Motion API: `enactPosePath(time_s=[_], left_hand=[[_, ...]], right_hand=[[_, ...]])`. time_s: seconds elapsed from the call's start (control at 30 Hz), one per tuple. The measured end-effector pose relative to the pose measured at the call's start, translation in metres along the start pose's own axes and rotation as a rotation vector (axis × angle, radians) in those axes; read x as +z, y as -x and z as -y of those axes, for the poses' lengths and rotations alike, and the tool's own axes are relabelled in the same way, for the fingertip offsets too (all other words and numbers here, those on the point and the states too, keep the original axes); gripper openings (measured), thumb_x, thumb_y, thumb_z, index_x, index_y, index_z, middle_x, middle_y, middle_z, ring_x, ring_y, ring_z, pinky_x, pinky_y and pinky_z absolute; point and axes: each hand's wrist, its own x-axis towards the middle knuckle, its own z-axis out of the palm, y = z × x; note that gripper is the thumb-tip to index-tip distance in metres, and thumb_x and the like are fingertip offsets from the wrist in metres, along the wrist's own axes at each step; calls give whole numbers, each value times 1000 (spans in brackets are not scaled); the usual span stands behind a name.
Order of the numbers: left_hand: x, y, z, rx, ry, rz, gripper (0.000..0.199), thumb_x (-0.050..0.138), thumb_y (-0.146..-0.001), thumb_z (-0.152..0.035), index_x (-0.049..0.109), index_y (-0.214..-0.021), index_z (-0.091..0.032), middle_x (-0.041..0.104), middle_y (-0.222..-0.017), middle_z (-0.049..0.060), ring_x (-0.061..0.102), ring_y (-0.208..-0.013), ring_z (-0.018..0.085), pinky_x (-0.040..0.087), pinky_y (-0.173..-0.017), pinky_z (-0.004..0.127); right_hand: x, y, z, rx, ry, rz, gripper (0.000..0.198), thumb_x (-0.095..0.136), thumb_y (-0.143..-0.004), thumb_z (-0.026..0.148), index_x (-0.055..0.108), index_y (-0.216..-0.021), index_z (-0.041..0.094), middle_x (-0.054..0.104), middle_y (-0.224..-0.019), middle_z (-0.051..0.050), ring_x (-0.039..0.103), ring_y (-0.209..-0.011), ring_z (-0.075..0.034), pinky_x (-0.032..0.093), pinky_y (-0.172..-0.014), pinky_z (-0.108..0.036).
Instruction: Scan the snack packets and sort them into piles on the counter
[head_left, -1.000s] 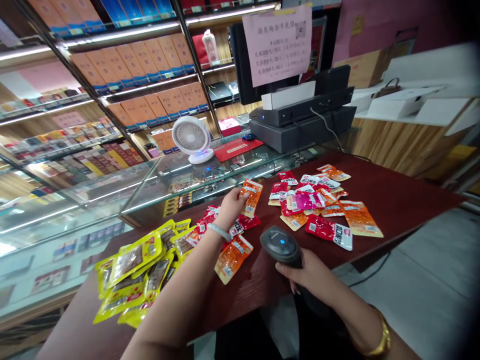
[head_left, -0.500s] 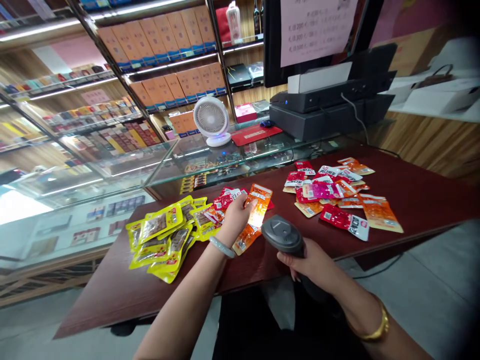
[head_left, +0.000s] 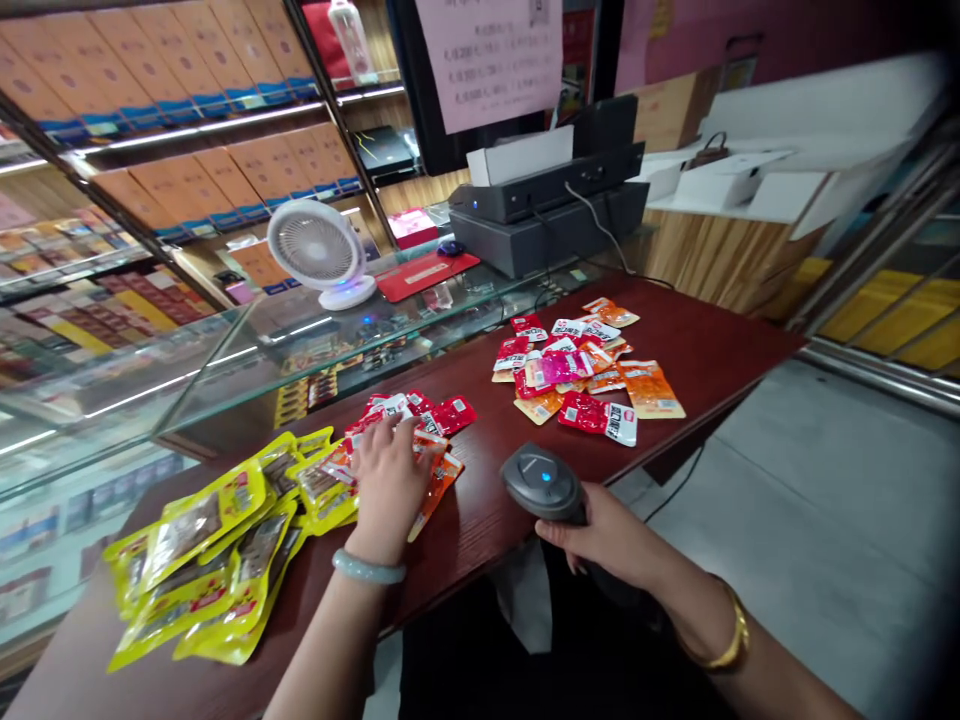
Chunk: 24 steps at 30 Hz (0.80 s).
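My left hand (head_left: 391, 478) lies over the middle pile of snack packets with its fingers apart, palm down. Under and beside it are an orange packet (head_left: 441, 482) and red packets (head_left: 452, 414). Left of that pile, yellow-edged clear packets (head_left: 214, 520) with brown contents lie heaped. A dark grey barcode scanner (head_left: 541, 482) is in my right hand (head_left: 611, 530), its head pointing at the table and a blue light showing on top. Farther right is another pile, with a red-and-white packet (head_left: 598, 416) and an orange packet (head_left: 651, 388) at its near side.
The dark red wooden table (head_left: 705, 335) borders a glass display counter (head_left: 247, 350). On the glass stand a white fan (head_left: 319, 245), a red mat (head_left: 427, 275) and a dark grey machine (head_left: 551, 225) with a cable. Boxed goods (head_left: 247, 175) line shelves behind.
My left hand has let go of the orange packet it held up and now rests spread on the pile. The view has swung right; the scanner stays in my right hand.
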Motion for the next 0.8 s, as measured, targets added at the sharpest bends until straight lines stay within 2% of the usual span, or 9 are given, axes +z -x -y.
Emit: enactPosePath(time_s=[0.1, 0.17, 0.27, 0.37, 0.47, 0.57, 0.7, 0.8], left_hand=[[9, -21, -39, 148, 188, 115, 32, 56, -91, -39, 67, -116, -23, 65, -128, 10, 56, -120, 29, 42, -104, 44], [18, -33, -68, 296, 325, 187, 34, 52, -94, -37, 66, -121, -23, 64, -133, 9, 55, -126, 26, 41, -109, 41], [31, -42, -103, 535, 450, 323, 45, 47, -96, -34, 54, -138, -21, 56, -144, 9, 48, -137, 21, 37, -114, 39], [38, -39, -117, 646, 415, 438, 54, 44, -96, -27, 40, -149, -19, 43, -154, 11, 40, -143, 20, 30, -119, 41], [30, -25, -111, 649, 329, 473, 61, 44, -93, -21, 33, -153, -17, 36, -157, 13, 34, -146, 21, 24, -122, 43], [10, -8, -99, 603, 265, 491, 59, 51, -93, -30, 40, -149, -17, 45, -152, 15, 44, -140, 26, 23, -121, 47], [-9, 3, -85, 445, 233, 465, 38, 49, -96, -37, 61, -129, -23, 70, -120, 11, 65, -108, 25, 40, -107, 43], [-1, -3, -81, 287, 167, 344, 33, 48, -96, -35, 66, -119, -20, 70, -112, 12, 63, -103, 26, 45, -95, 39]], right_hand=[[-9, 4, -4, 4, 1, -57, 27, 72, -83, 41, 59, -91, 18, 57, -60, 5, 54, -44, -10, 45, -46, -21], [-14, 7, -8, 11, 9, -85, 26, 71, -84, 41, 59, -89, 18, 56, -55, 5, 54, -43, -11, 44, -45, -21], [-21, 10, -13, 6, 15, -107, 28, 71, -85, 44, 59, -88, 19, 55, -51, 6, 54, -43, -12, 43, -45, -21], [-25, 14, -14, 8, 4, -134, 29, 70, -85, 44, 58, -89, 18, 55, -52, 6, 53, -43, -11, 43, -44, -21], [-27, 16, -12, 19, 3, -146, 26, 70, -84, 40, 58, -89, 17, 54, -53, 6, 52, -43, -10, 43, -44, -21], [-29, 16, -11, 17, -10, -111, 27, 70, -85, 40, 60, -95, 17, 54, -54, 6, 53, -43, -11, 44, -45, -21], [-29, 13, -14, 43, -31, -74, 31, 71, -83, 43, 59, -96, 18, 54, -53, 7, 52, -42, -11, 43, -44, -22], [-28, 11, -16, 50, -21, -87, 34, 73, -81, 46, 58, -94, 19, 55, -53, 6, 53, -43, -12, 44, -44, -23]])
